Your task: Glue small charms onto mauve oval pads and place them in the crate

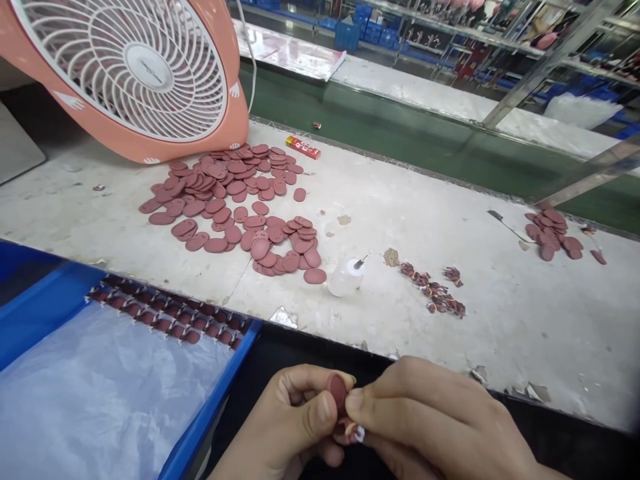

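**Near:**
1. L hand [290,420]: thumb & fingers closed in a tight pinch on a dusty-red oval piece [338,393], held up on edge between both hands, just above the dark lap area. Material can't tell from my feed.
2. R hand [430,417]: fingers closed on the oval's lower end, touching L fingers. Small white bit [358,435] at the R fingertips; too small to ID.
3. Blue tray [210,413], L of hands, w/ clear plastic liner [100,393]. Double row of dark-red pcs [165,310] along its far edge.

**Mid, on white-stained bench [525,320]:**

4. Small white squeeze bottle [344,277] w/ metal tip, lying near bench front.
5. Large loose spread of dusty-red ovals [225,200], some overlapping, L of bottle.
6. Heap of dark frayed scraps [433,290], R of bottle.
7. Smaller pile of dusty-red ovals [547,233], far R, w/ thin-handled blade [505,225] just beside it.
8. Red-yellow packet [303,147], at far edge of the spread.

**Far:**

9. Coral-pink fan [125,73], white grille, tilted, at back L of bench.
10. Green conveyor belt [380,113] behind bench.
11. Blue crates [347,37] & metal shelving [550,60] beyond, contents too small to tell.
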`<control>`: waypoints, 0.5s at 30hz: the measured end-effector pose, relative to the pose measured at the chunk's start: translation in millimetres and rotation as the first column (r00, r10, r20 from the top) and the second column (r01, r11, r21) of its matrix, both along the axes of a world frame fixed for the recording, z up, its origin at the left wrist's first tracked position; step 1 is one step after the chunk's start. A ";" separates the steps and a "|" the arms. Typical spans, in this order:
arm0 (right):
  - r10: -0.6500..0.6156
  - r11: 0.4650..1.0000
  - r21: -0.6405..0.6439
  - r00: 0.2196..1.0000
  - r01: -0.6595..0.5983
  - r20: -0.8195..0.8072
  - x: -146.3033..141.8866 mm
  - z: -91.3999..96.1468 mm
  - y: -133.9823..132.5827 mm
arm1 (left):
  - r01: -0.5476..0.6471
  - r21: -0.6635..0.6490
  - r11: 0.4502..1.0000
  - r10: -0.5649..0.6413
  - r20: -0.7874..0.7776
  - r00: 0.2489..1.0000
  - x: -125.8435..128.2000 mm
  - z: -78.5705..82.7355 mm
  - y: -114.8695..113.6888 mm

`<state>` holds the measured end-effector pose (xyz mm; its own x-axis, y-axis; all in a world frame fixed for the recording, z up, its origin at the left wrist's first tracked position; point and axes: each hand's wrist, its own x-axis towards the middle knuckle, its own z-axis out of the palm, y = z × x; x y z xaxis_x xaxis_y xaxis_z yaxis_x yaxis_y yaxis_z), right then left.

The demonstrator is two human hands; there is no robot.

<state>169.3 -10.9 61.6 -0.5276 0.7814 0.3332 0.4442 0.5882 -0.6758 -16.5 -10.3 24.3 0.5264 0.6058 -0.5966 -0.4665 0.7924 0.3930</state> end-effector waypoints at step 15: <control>-0.029 0.993 -0.118 0.996 0.019 -0.081 -4.4 -1.4 5.7 | -0.045 -0.008 0.999 0.044 -0.024 0.999 3.7 -8.7 0.0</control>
